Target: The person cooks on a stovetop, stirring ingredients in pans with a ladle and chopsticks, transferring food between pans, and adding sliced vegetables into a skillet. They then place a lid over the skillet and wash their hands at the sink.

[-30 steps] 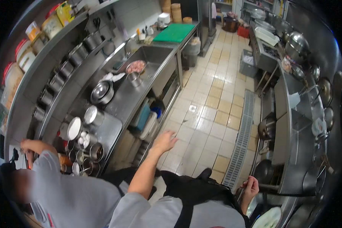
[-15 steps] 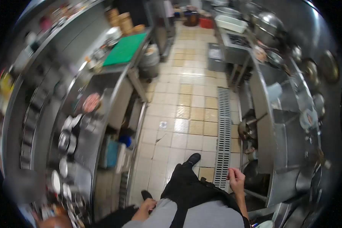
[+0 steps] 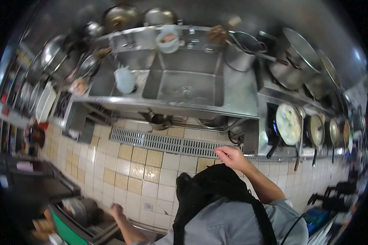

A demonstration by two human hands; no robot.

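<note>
Over the tiled floor, just in front of the floor drain grate [image 3: 163,143], my right hand [image 3: 230,157] is raised with its fingers curled; whether anything is in them is too small to tell. My left hand [image 3: 116,210] hangs low at the left, near a grey bin [image 3: 84,210] beside the green-topped counter [image 3: 65,228]; its fingers look blurred. Ahead of me is a steel sink [image 3: 184,83] with a drain in its bottom. A white jug [image 3: 124,80] lies in the smaller basin to its left.
Right of the sink are a tall pot [image 3: 239,55], large stockpots [image 3: 294,61] and a wok of pale food [image 3: 289,123] on the stove, with pan handles jutting over the edge. Shelves with pans run below the sink. A white tray [image 3: 46,102] is at left.
My view has turned right, from the aisle to the sink and stove. The wok and stockpots have come into view. My left hand is now farther out from my body.
</note>
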